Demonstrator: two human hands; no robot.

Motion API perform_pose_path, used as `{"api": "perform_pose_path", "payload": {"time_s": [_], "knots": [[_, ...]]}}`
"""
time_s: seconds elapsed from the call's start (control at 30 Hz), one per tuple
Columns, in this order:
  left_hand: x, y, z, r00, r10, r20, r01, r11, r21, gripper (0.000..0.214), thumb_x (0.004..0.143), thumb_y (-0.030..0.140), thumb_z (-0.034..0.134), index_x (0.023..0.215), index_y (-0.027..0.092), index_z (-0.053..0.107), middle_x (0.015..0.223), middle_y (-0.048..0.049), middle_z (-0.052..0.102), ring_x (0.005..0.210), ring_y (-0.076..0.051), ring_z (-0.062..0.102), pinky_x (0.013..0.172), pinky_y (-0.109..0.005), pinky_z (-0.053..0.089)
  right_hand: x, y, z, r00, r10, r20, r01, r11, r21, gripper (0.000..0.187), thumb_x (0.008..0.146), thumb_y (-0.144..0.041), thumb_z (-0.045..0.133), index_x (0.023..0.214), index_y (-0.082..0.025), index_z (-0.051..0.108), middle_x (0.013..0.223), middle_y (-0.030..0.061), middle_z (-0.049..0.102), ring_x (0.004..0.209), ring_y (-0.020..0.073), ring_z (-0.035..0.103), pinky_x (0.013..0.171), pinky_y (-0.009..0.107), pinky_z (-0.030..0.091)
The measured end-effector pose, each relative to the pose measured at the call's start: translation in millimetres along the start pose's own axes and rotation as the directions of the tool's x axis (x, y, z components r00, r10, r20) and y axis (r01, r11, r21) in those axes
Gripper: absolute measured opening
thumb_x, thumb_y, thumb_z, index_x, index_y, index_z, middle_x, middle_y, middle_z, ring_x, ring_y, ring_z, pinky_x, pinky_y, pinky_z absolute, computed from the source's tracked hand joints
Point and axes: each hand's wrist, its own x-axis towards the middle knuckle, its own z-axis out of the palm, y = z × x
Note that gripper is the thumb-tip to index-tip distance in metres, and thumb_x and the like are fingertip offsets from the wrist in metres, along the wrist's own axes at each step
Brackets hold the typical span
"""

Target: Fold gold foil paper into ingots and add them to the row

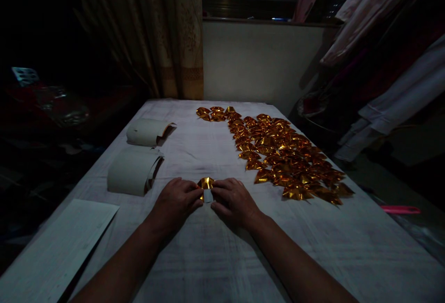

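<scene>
A small piece of gold foil paper with a white underside lies on the cloth-covered table in front of me. My left hand pinches its left side and my right hand pinches its right side, fingers closed on it. To the right, a wide heap of several folded gold foil pieces stretches from the far middle toward my right hand.
Two curled stacks of paper sheets lie at the left, one nearer, one farther. A flat white sheet rests at the near left corner. A curtain hangs behind the table; clothes hang at the right.
</scene>
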Motion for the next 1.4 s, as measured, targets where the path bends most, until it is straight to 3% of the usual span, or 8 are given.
{"api": "perform_pose_path", "payload": {"time_s": [0.33,0.53,0.73,0.93,1.07,1.2,1.3,1.4], "knots": [[-3,5,-6.3,0.999,-0.009,0.042,0.009,1.000,0.002,0.037,0.080,0.033,0.081,0.112,0.026,0.066,0.104,-0.0035,0.072,0.095,-0.024,0.066,0.096,-0.048,0.045,-1,-10,-2,0.998,0.058,-0.012,-0.058,0.998,0.023,0.038,0.079,-0.022,0.073,0.117,-0.025,0.071,0.124,0.0060,0.069,0.108,0.0251,0.059,0.091,0.041,0.046],[-2,8,-5.0,0.999,-0.006,0.041,0.005,1.000,0.025,0.019,0.085,0.029,0.075,0.101,0.024,0.067,0.094,-0.0017,0.072,0.088,-0.022,0.067,0.101,-0.051,0.042,-2,-16,-2,0.999,0.046,0.027,-0.046,0.999,-0.008,0.037,0.080,-0.029,0.076,0.116,-0.023,0.071,0.123,0.0066,0.069,0.107,0.0247,0.059,0.091,0.040,0.046],[-3,10,-0.1,1.000,0.017,0.003,-0.017,0.997,0.079,0.013,0.089,0.028,0.068,0.101,0.023,0.067,0.094,-0.0026,0.072,0.086,-0.021,0.067,0.100,-0.050,0.043,3,-24,-4,0.998,0.007,0.064,0.006,0.980,-0.199,0.018,0.084,-0.030,0.073,0.100,-0.021,0.072,0.112,0.0057,0.073,0.098,0.0235,0.063,0.084,0.038,0.046],[-4,13,-1.9,1.000,-0.010,0.002,0.010,0.998,0.062,0.019,0.092,0.028,0.063,0.111,0.023,0.065,0.096,-0.0031,0.072,0.088,-0.022,0.067,0.102,-0.050,0.041,1,-21,7,0.999,-0.041,-0.033,0.029,0.952,-0.303,0.008,0.091,-0.020,0.066,0.096,-0.021,0.071,0.102,0.0052,0.075,0.090,0.0201,0.064,0.079,0.033,0.044],[-6,11,-3.3,1.000,-0.031,0.005,0.031,0.999,-0.007,0.036,0.088,0.032,0.070,0.120,0.022,0.058,0.101,-0.0038,0.072,0.092,-0.023,0.067,0.102,-0.049,0.042,-2,-13,11,0.996,-0.039,-0.084,0.015,0.964,-0.267,0.014,0.092,-0.017,0.063,0.101,-0.023,0.072,0.103,0.0055,0.074,0.089,0.0191,0.064,0.078,0.032,0.045],[-7,7,0.2,0.998,-0.060,-0.022,0.058,0.997,-0.049,0.007,0.094,0.025,0.060,0.100,0.022,0.062,0.092,-0.0025,0.072,0.087,-0.021,0.065,0.094,-0.043,0.045,-3,-10,9,0.996,0.010,-0.090,-0.025,0.985,-0.171,0.020,0.092,-0.015,0.059,0.103,-0.024,0.073,0.105,0.0069,0.074,0.093,0.0202,0.065,0.082,0.033,0.048],[-6,4,3.9,0.994,-0.107,-0.039,0.101,0.988,-0.121,0.011,0.097,0.025,0.055,0.094,0.022,0.065,0.092,-0.0032,0.071,0.086,-0.021,0.063,0.083,-0.038,0.048,-3,-11,5,0.995,0.060,-0.077,-0.069,0.991,-0.116,0.021,0.092,-0.016,0.056,0.099,-0.024,0.074,0.104,0.0072,0.073,0.093,0.0209,0.065,0.083,0.033,0.050],[-5,2,7.0,0.980,-0.189,-0.052,0.177,0.967,-0.185,0.013,0.096,0.026,0.055,0.092,0.021,0.066,0.095,-0.0044,0.069,0.090,-0.021,0.061,0.082,-0.037,0.047,-2,-12,3,0.987,0.137,-0.082,-0.145,0.984,-0.102,0.017,0.093,-0.019,0.056,0.095,-0.023,0.072,0.098,0.0070,0.071,0.090,0.0212,0.063,0.082,0.033,0.049]]}}
